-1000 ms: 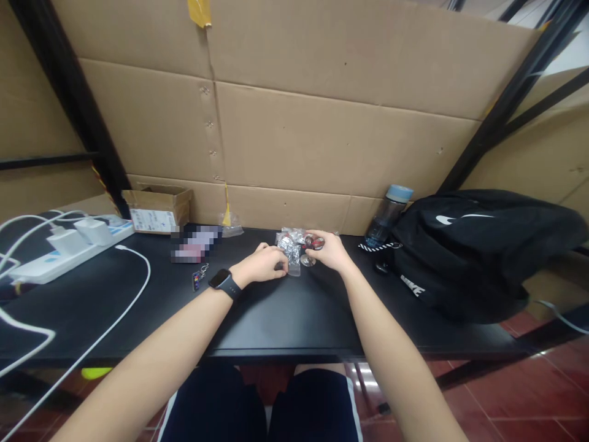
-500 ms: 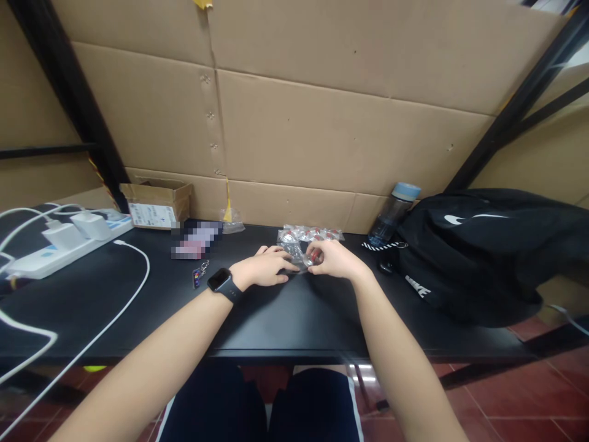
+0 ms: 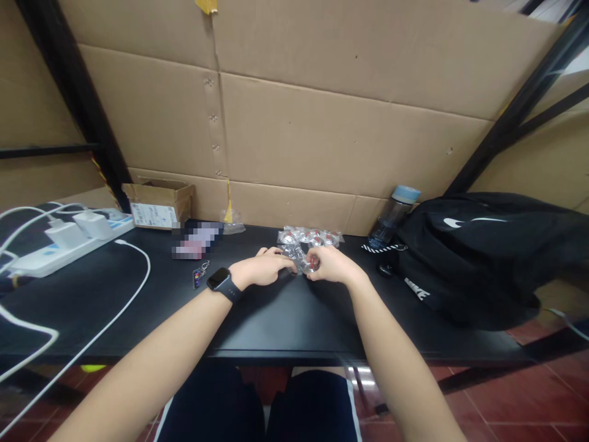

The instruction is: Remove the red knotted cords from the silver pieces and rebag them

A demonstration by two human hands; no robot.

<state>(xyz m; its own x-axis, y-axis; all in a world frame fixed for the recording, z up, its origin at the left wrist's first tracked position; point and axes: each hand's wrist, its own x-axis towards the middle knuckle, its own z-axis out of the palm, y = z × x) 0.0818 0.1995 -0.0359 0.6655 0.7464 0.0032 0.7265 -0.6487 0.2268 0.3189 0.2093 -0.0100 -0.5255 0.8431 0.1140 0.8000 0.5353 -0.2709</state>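
Note:
My right hand [image 3: 332,265] pinches a small round red-and-silver piece [image 3: 312,263] at its left side; its exact kind is too small to tell. Clear crinkled plastic packaging [image 3: 292,250] lies between my hands. My left hand [image 3: 263,269], with a black watch [image 3: 219,280] on the wrist, has its fingers bent down onto the near left edge of this plastic. Just behind, several clear packets [image 3: 322,236] with similar red-and-silver pieces lie in a row against the cardboard wall.
At left are a power strip [image 3: 73,245] with white cables, an open cardboard box [image 3: 159,205], a blurred-out flat item [image 3: 197,239] and a keyring [image 3: 200,274]. A bottle [image 3: 394,215] and a black backpack [image 3: 473,258] stand at right on the black table [image 3: 294,325].
My left fingers have drawn closer together and shifted slightly right on the plastic. My right hand has moved a little, still pinching the red-and-silver piece. The view has tilted slightly.

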